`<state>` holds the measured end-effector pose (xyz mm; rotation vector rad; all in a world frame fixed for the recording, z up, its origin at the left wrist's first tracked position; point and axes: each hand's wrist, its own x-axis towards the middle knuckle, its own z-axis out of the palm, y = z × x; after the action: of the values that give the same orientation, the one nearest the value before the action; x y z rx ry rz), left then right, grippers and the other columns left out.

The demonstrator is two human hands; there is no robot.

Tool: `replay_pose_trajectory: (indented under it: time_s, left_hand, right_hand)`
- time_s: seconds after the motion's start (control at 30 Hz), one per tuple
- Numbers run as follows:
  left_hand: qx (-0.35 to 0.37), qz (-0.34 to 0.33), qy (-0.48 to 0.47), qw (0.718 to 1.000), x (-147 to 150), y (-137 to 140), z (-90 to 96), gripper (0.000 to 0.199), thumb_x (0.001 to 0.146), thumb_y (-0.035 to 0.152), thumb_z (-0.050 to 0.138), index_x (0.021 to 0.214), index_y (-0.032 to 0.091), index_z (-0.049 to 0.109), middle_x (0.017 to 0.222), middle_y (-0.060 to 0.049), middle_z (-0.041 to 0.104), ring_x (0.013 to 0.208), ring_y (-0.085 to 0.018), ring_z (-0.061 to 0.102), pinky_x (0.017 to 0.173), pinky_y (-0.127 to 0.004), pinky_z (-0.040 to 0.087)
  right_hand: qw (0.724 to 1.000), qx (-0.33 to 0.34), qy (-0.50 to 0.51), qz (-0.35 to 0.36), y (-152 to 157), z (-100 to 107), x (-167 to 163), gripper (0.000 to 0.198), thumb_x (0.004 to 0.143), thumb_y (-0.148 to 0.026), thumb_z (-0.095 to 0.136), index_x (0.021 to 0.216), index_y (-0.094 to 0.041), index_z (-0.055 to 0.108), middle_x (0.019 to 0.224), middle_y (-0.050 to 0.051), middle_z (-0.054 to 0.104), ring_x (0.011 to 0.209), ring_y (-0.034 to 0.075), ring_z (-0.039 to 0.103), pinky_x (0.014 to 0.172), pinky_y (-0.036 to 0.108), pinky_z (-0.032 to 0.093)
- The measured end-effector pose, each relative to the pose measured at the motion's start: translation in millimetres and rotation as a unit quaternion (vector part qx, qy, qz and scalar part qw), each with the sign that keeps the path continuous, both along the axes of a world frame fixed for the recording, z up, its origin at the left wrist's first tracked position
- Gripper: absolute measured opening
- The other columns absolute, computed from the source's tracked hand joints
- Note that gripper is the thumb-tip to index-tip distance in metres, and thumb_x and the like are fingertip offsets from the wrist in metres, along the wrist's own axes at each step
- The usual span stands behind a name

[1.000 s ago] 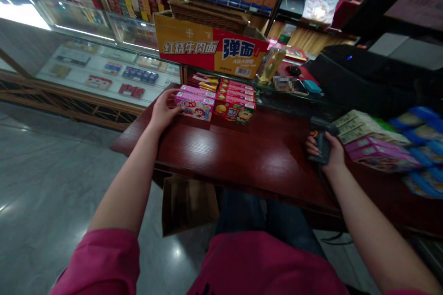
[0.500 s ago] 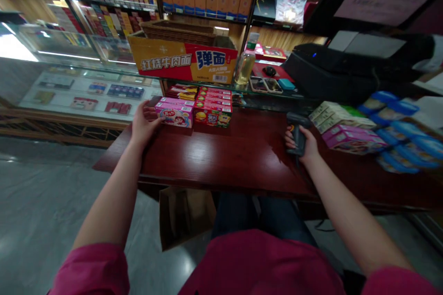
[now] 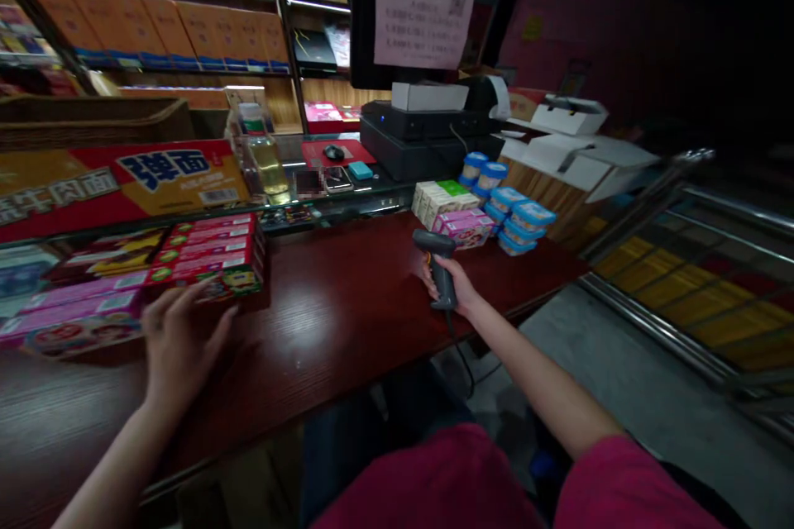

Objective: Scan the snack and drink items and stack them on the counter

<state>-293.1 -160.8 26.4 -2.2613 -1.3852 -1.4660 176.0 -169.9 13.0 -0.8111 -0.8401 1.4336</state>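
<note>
My right hand (image 3: 457,283) is wrapped round the grip of a dark grey barcode scanner (image 3: 442,269), its cable hanging down past the counter edge. My left hand (image 3: 179,339) holds nothing; its fingers are apart, in front of the small boxes at the left. Closest to it are pink boxes (image 3: 93,316) and red boxes (image 3: 211,252) lying in rows, with yellow-and-brown packets (image 3: 117,252) behind them. Whether the left fingertips touch a box, I cannot tell. Right of the scanner lie pink boxes (image 3: 466,229), pale green-and-white boxes (image 3: 442,198) and blue-lidded tubs (image 3: 519,219).
The dark red wooden counter (image 3: 335,289) runs across the view. Behind it stand a noodle carton (image 3: 124,178), a bottle of yellowish liquid (image 3: 265,157), a mouse (image 3: 333,152), a black printer-like machine (image 3: 409,140) and a monitor's back with a paper notice (image 3: 425,4). A metal railing (image 3: 676,331) is at right.
My view has turned to the right. My left hand has left the pink box's left end and moved right along the boxes. The scanner stays in my right hand.
</note>
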Motion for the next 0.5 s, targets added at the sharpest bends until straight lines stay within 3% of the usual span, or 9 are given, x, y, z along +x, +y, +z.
replay_pose_trajectory:
  time_s: [0.03, 0.1, 0.23, 0.3, 0.37, 0.5]
  left_hand:
    - [0.023, -0.012, 0.028, 0.999, 34.3, 9.6, -2.2, 0.079, 0.085, 0.032, 0.073, 0.152, 0.056, 0.038, 0.132, -0.003, 0.06, 0.131, -0.04, 0.054, 0.107, -0.07, 0.051]
    - [0.004, -0.122, 0.079, 0.989, 106.0, 27.0, -6.7, 0.08, 0.088, 0.027, 0.071, 0.157, 0.044, 0.036, 0.135, -0.008, 0.057, 0.128, -0.035, 0.059, 0.108, -0.058, 0.055]
    - [-0.028, -0.31, 0.153, 0.938, 248.7, 54.9, -14.3, 0.069, 0.096, 0.025, 0.061, 0.158, 0.04, 0.034, 0.142, -0.01, 0.055, 0.13, -0.029, 0.059, 0.11, -0.048, 0.055]
    - [-0.024, -0.336, 0.128, 0.933, 313.0, 68.2, -16.6, 0.07, 0.096, 0.024, 0.06, 0.159, 0.035, 0.032, 0.146, -0.012, 0.051, 0.137, -0.03, 0.054, 0.115, -0.049, 0.052]
    - [-0.018, -0.32, 0.091, 0.943, 366.0, 81.9, -18.2, 0.075, 0.093, 0.025, 0.065, 0.159, 0.031, 0.031, 0.149, -0.014, 0.047, 0.142, -0.033, 0.048, 0.117, -0.052, 0.048]
    - [-0.002, -0.279, 0.064, 0.958, 421.9, 104.4, -20.1, 0.081, 0.084, 0.024, 0.076, 0.155, 0.026, 0.039, 0.152, -0.017, 0.044, 0.146, -0.039, 0.04, 0.12, -0.059, 0.042]
  right_hand:
    - [1.0, 0.005, -0.001, -0.017, -4.5, 0.4, 11.3, 0.034, 0.079, -0.047, 0.077, 0.093, -0.019, 0.062, 0.067, -0.002, 0.06, 0.042, 0.01, 0.048, 0.033, 0.021, 0.039]
    - [0.999, 0.009, -0.003, -0.048, -12.9, 0.3, 32.4, 0.034, 0.079, -0.045, 0.077, 0.095, -0.019, 0.062, 0.067, -0.003, 0.06, 0.042, 0.01, 0.049, 0.033, 0.021, 0.041]
    - [0.993, 0.028, 0.021, -0.113, -28.3, -5.5, 63.8, 0.031, 0.08, -0.043, 0.077, 0.095, -0.022, 0.06, 0.066, -0.004, 0.057, 0.042, 0.01, 0.048, 0.033, 0.02, 0.04]
    - [0.986, 0.046, 0.043, -0.156, -34.1, -9.1, 72.1, 0.028, 0.082, -0.042, 0.075, 0.094, -0.023, 0.059, 0.065, -0.005, 0.055, 0.043, 0.009, 0.047, 0.034, 0.02, 0.04]
    - [0.975, 0.058, 0.069, -0.201, -37.3, -11.4, 76.1, 0.025, 0.083, -0.041, 0.073, 0.094, -0.024, 0.058, 0.065, -0.005, 0.052, 0.044, 0.009, 0.045, 0.035, 0.021, 0.039]
    - [0.963, 0.058, 0.105, -0.241, -36.3, -11.9, 77.3, 0.024, 0.084, -0.042, 0.071, 0.094, -0.025, 0.057, 0.066, -0.005, 0.049, 0.046, 0.01, 0.043, 0.036, 0.021, 0.039]
